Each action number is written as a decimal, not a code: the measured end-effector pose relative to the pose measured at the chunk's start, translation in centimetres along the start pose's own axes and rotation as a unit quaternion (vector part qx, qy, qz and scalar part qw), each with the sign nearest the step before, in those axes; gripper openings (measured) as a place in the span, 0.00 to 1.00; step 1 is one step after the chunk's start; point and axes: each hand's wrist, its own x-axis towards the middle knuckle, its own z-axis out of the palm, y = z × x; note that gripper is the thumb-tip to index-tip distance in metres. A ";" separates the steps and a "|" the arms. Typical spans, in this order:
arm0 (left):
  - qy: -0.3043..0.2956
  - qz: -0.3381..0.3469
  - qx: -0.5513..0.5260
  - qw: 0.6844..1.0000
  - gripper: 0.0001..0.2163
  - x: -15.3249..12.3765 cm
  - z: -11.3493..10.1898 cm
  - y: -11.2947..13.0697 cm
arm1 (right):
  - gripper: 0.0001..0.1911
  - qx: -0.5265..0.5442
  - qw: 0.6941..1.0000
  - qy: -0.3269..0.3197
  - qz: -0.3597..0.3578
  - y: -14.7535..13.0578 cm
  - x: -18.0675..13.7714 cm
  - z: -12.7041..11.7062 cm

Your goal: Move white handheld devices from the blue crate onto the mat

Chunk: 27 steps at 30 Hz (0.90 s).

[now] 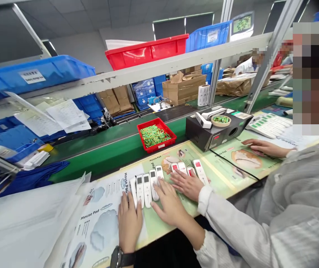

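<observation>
My left hand (pixel 130 221), wearing a dark wristwatch, lies at the left end of a row of white handheld devices (pixel 147 188) with small dark screens. Its fingers are stretched out and its thumb touches or nearly touches the row. At the right end of that row is my right hand (pixel 170 204), fingers spread, the fingertips by the last device. Neither hand is wrapped round anything. Beside it, a co-worker's hand (pixel 188 183) rests on more white devices (pixel 200 172), which show red screens or labels.
A red tray (pixel 159 143) of green batteries stands beyond the devices. A black box (pixel 217 130) carries a round dish of batteries. The co-worker's other hand (pixel 268 147) rests on the table further right. Mouse pad sheets (pixel 103 208) cover the tabletop. Overhead, bins (pixel 148 52) line a rail.
</observation>
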 end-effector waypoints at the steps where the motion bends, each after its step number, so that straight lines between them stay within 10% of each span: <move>1: 0.001 0.012 0.006 1.000 0.31 0.0 0.1 -0.2 | 0.33 -0.004 1.000 0.002 0.006 -0.1 0.3 0.5; 9: 0.005 0.111 0.053 0.992 0.25 0.0 -0.5 -2.0 | 0.31 -0.027 0.998 0.054 0.008 0.5 -0.3 1.8; 27: 0.047 0.148 0.081 0.984 0.24 -0.2 -1.2 3.7 | 0.30 -0.068 0.995 0.041 0.063 -0.2 0.8 1.5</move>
